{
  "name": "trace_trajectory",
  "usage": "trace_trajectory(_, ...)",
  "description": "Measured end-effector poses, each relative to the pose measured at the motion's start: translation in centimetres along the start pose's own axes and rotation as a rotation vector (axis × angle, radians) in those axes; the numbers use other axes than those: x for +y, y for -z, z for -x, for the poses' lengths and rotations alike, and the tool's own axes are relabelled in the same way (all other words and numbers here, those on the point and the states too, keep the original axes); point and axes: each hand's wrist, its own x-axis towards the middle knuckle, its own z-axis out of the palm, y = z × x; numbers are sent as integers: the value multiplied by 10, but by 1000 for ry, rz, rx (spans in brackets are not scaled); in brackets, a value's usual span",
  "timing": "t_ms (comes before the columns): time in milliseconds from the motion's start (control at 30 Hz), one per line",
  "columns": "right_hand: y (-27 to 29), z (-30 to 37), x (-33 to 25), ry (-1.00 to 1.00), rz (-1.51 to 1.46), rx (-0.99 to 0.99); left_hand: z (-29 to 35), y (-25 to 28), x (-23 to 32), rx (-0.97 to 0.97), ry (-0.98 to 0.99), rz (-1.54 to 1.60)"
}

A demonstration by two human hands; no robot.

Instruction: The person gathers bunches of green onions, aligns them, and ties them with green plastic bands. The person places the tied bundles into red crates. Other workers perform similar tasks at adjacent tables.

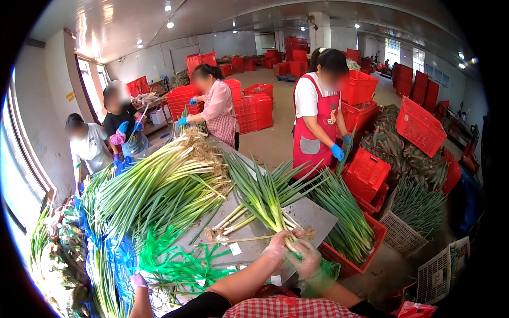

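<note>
Green onions [272, 211] run leaves-outward, forward-left from your left hand [277, 247] and right hand [306, 258], both clamped around the white end at the near edge of the table [314, 210]. Bare top shows toward the right corner, a red crate [348, 270] just outside it. Farther off, an onion heap [159, 183] crowds the left side.
</note>
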Motion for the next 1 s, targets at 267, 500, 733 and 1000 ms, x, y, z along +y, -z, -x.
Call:
trace_trajectory(267, 30, 5, -11, 42, -5, -3, -1, -16, 13, -147, -68, 102)
trace_trajectory(500, 51, 22, -12, -498, -507, -23, 17, -70, 8, 47, -124, 104)
trace_trajectory(733, 42, 8, -11, -1147, -888, 73, -39, -24, -10, 87, -333, 52)
trace_trajectory(1000, 21, 6, 22, -1271, -1260, -216, -54, 32, 12, 133, -4, 133)
